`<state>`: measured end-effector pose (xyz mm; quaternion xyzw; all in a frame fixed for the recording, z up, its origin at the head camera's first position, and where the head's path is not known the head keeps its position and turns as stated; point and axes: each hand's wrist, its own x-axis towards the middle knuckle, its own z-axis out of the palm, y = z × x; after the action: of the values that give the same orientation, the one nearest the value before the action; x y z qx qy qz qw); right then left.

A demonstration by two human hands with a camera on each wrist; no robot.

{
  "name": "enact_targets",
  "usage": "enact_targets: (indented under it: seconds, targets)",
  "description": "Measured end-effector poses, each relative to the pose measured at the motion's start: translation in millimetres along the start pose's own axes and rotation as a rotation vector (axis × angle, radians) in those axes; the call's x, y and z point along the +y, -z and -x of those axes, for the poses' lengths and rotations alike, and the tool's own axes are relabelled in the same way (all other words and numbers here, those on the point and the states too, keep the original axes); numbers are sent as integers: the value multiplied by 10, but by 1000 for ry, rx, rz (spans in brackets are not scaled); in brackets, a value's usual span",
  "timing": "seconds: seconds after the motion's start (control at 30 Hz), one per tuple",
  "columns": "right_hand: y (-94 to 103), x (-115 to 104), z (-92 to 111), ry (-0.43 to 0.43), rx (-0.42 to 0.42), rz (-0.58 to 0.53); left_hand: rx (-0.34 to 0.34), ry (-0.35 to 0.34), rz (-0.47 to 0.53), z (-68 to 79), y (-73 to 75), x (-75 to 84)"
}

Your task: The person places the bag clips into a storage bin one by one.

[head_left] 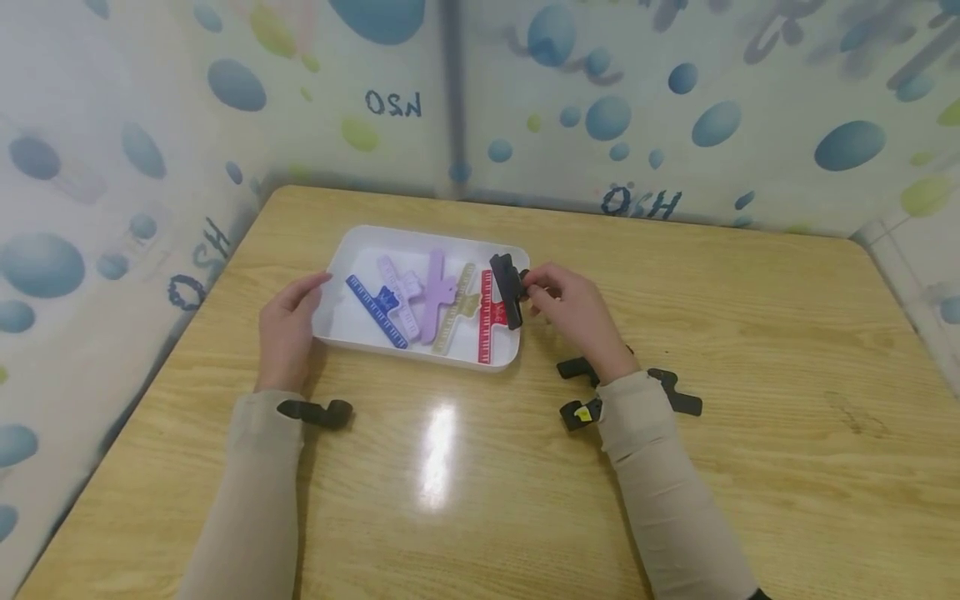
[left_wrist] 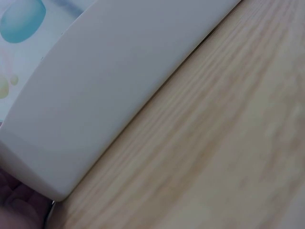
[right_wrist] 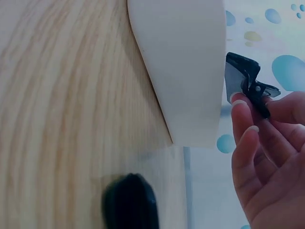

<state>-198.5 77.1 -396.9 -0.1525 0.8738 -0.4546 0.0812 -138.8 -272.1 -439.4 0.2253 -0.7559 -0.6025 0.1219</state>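
Note:
A white plastic tray (head_left: 337, 321) lies on the table, its left end gripped by my left hand (head_left: 285, 333) with the thumb at the rim. In the left wrist view, curled fingers (left_wrist: 21, 202) show against the tray's outer wall (left_wrist: 109, 81). Above the tray's right end, my right hand (head_left: 577, 312) pinches a black clip (head_left: 507, 290) by its handles. The right wrist view shows that clip (right_wrist: 245, 71) between thumb and fingers, beyond the tray wall. Inside the tray lie a blue clip (head_left: 375, 310), purple clips (head_left: 435, 296), a gold clip (head_left: 454, 308) and a red clip (head_left: 486, 321).
More black clips (head_left: 684, 402) lie on the wooden table (head_left: 780, 350) under and beside my right wrist, partly hidden by the sleeve. Behind the table stands a wall (head_left: 480, 92) patterned with blue and green spots.

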Motion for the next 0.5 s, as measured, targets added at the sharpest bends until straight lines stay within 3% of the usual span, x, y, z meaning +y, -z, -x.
enact_targets:
  seconds: [0.5]
  targets:
    - [-73,-53,3,2,-21,41,4,-15,5,-11,-16,-20]
